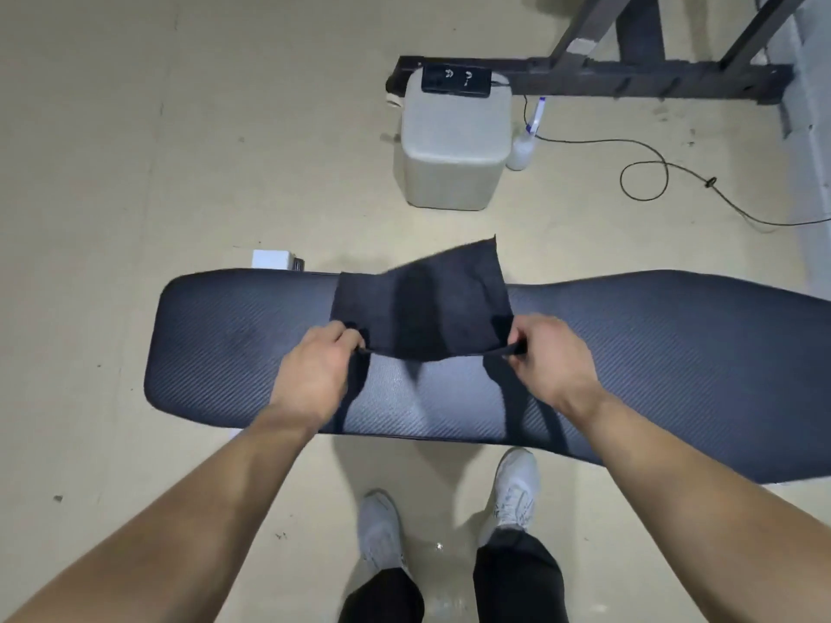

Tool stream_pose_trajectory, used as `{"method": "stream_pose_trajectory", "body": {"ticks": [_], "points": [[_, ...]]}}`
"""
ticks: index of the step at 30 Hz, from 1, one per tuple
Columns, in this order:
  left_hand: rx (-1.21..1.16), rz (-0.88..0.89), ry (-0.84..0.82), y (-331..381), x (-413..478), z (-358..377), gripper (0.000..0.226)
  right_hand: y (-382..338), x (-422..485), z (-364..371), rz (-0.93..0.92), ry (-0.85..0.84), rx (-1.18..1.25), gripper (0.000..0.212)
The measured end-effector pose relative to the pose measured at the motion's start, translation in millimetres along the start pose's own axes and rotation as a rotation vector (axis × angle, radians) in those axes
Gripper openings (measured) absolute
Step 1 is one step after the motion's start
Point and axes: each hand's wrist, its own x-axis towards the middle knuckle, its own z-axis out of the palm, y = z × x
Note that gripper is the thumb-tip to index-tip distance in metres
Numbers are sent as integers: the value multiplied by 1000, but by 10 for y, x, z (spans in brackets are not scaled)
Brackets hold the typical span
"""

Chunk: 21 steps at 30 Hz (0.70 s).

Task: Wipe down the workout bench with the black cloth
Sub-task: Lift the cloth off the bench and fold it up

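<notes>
The workout bench (674,361) is a long dark padded slab with a ribbed surface, lying crosswise in front of me. Above its middle I hold the black cloth (427,303) spread out, its far edge lifted and flapping away from me. My left hand (314,370) pinches the cloth's near left corner. My right hand (553,357) pinches the near right corner. The cloth hangs a little above the pad; whether its far part touches the bench I cannot tell.
Beyond the bench stands a pale square stool (454,146) with a black phone (456,82) on it. A spray bottle (526,137) sits beside it, with a black cable (647,177) and a dark metal rack frame (629,78) behind. My white shoes (512,496) stand near the bench.
</notes>
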Motion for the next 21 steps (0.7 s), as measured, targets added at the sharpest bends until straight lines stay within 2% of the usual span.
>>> {"method": "stream_pose_trajectory", "body": {"ticks": [4,7,12,16,18,21], "points": [[-35,-56,-102,-14,-344,379,37,152,-331,429,64,-144,17,24],[10,-78,-187,-91,-481,544,37,157,-488,533,50,-272,-55,19],[15,-67,-401,-113,-589,589,29,198,-558,561,57,-487,-124,23],[-64,-185,-527,-132,-429,439,32,268,-318,425,-42,-695,-22,26],[-196,-253,-522,-136,-249,315,21,311,-124,345,-62,-717,109,24],[-254,-297,-333,-161,112,154,9,311,244,195,-36,-587,265,16]]}}
